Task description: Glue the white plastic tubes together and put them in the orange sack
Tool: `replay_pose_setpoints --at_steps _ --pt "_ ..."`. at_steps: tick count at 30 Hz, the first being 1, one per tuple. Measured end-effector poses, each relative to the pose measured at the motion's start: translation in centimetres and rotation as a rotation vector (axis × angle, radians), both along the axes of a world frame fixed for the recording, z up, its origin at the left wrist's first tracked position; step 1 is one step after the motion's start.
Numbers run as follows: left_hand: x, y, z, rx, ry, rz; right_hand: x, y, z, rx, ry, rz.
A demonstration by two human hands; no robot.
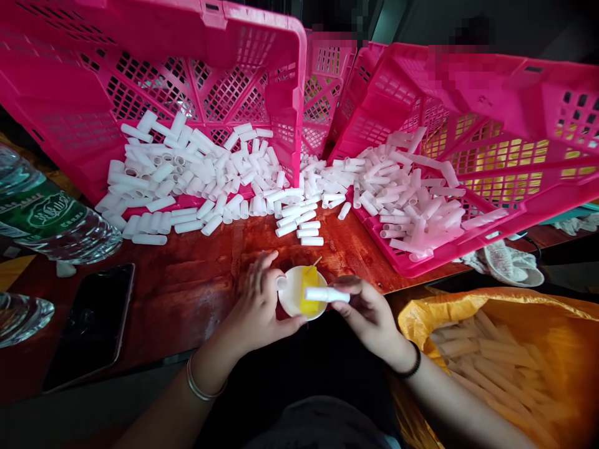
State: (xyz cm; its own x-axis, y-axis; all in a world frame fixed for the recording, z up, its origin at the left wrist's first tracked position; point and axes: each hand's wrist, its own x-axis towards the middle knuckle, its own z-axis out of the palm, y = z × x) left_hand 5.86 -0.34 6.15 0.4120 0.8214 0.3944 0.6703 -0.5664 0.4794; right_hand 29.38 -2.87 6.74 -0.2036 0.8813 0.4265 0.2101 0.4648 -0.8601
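Observation:
My left hand (256, 305) grips the rim of a small white cup (292, 298) holding something yellow (309, 293) with a thin stick in it. My right hand (369, 312) pinches a short white tube (326, 294) and holds it across the cup's mouth. Both hands hover at the near edge of a reddish wooden table (196, 280). Several more white tubes (299, 227) lie loose on the table just beyond the cup.
Two pink plastic crates, left (154, 81) and right (491, 143), lie tipped with piles of white tubes spilling out. A dark phone (93, 321) and clear water bottles (51, 218) lie at left. An orange bag (505, 355) of tubes sits at right.

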Motion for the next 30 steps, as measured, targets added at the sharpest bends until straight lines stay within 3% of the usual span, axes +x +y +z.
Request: replay_pose_setpoints --at_steps 2,5,9,11,13,17,19,22,24,26,28,30 --pt "-0.1 -0.1 1.2 0.016 0.053 -0.027 -0.6 0.0 1.2 -0.224 0.170 -0.019" --pt "0.0 -0.4 3.1 0.064 0.133 -0.108 -1.0 0.0 3.2 -0.397 0.240 0.018" --pt "0.5 -1.1 5.0 0.251 0.252 -0.096 -1.3 -0.1 5.1 -0.460 0.177 0.057" --pt "1.0 -1.6 5.7 0.230 0.282 -0.094 -1.5 -0.1 5.6 -0.419 0.122 0.080" --pt "1.7 -2.2 6.2 0.069 0.209 -0.106 -1.6 -0.2 5.9 -0.282 0.026 0.068" --pt "3.8 -4.4 6.5 -0.596 -0.168 -0.259 -1.6 -1.1 6.3 0.194 -0.236 -0.005" --pt "5.1 -6.0 6.1 -0.730 -0.270 -0.311 -1.7 -2.3 6.3 0.279 -0.322 -0.048" --pt "7.0 -8.0 5.5 -0.494 -0.137 -0.300 -1.4 -4.9 6.0 0.071 -0.352 -0.208" --pt "7.5 -8.4 5.2 -0.312 0.004 -0.308 0.5 -7.0 6.0 -0.060 -0.371 -0.328" --pt "6.8 -7.6 4.9 -0.167 0.068 -0.312 4.4 -8.9 6.3 -0.075 -0.497 -0.460" --pt "4.8 -5.7 4.2 -0.051 0.069 -0.243 9.1 -10.3 6.7 -0.052 -0.755 -0.611" --pt "2.2 -3.3 3.1 -0.081 0.064 -0.096 12.8 -10.4 7.0 -0.034 -1.005 -0.677"
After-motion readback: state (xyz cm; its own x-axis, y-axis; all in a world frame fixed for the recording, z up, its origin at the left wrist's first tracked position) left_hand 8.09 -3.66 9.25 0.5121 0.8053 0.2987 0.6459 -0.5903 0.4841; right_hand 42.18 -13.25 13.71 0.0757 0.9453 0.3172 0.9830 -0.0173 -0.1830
